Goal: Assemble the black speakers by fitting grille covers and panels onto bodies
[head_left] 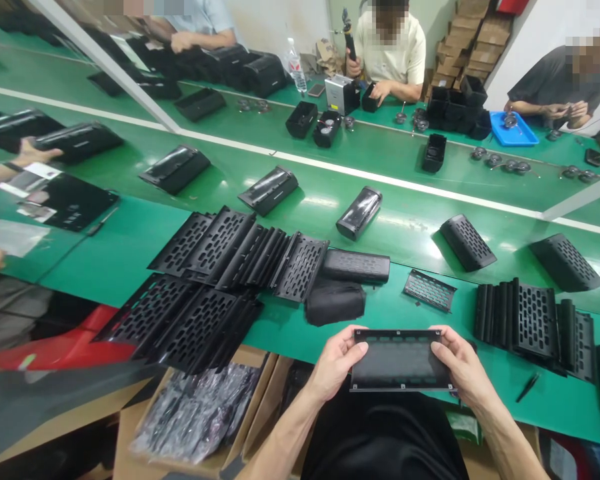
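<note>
My left hand [337, 362] and my right hand [457, 365] grip the two ends of a black grille panel [403, 363], thumbs on top and fingers behind. Its inner face is towards me, with small mounting tabs along both long edges and a dark sheet or mesh over the slots. Just beyond it lie a folded black cloth [335, 302] and a black slotted housing [356, 266]. A single loose grille [429, 291] rests on the green bench, with a small dark scrap beside it.
Stacked grilles stand at the left [205, 267] and right [535, 320]. Black housings [267, 190] sit spaced along the green conveyor. Below the bench is a carton [250, 427] of plastic-wrapped parts. A black pen-like tool [529, 387] lies at right. Several people work around the line.
</note>
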A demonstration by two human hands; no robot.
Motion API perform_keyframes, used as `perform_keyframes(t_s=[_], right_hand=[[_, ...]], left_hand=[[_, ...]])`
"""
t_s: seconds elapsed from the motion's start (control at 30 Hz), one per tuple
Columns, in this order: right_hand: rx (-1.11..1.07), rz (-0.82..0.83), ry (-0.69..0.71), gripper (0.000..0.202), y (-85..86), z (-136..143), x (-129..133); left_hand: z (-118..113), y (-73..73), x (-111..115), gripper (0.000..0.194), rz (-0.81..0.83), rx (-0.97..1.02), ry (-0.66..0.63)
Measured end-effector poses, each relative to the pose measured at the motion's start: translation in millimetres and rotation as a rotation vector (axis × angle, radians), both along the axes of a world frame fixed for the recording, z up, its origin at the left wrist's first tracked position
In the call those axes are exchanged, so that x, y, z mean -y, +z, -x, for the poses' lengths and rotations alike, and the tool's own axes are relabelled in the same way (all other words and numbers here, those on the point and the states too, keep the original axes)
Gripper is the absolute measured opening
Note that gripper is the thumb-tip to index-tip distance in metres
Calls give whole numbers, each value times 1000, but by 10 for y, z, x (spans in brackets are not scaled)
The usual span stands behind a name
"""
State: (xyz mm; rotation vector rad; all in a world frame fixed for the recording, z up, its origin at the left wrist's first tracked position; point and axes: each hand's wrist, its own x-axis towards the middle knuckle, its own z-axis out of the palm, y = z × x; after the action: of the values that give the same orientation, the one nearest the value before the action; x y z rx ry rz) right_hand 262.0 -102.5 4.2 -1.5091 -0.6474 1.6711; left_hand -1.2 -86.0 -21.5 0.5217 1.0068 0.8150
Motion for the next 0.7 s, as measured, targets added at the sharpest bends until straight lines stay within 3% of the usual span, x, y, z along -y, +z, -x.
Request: perform_keyframes(t_s=[0.7], right_hand=[[65, -39, 8, 38, 2, -30, 65]], left_hand=[[78, 30, 22, 50, -122, -176, -27]])
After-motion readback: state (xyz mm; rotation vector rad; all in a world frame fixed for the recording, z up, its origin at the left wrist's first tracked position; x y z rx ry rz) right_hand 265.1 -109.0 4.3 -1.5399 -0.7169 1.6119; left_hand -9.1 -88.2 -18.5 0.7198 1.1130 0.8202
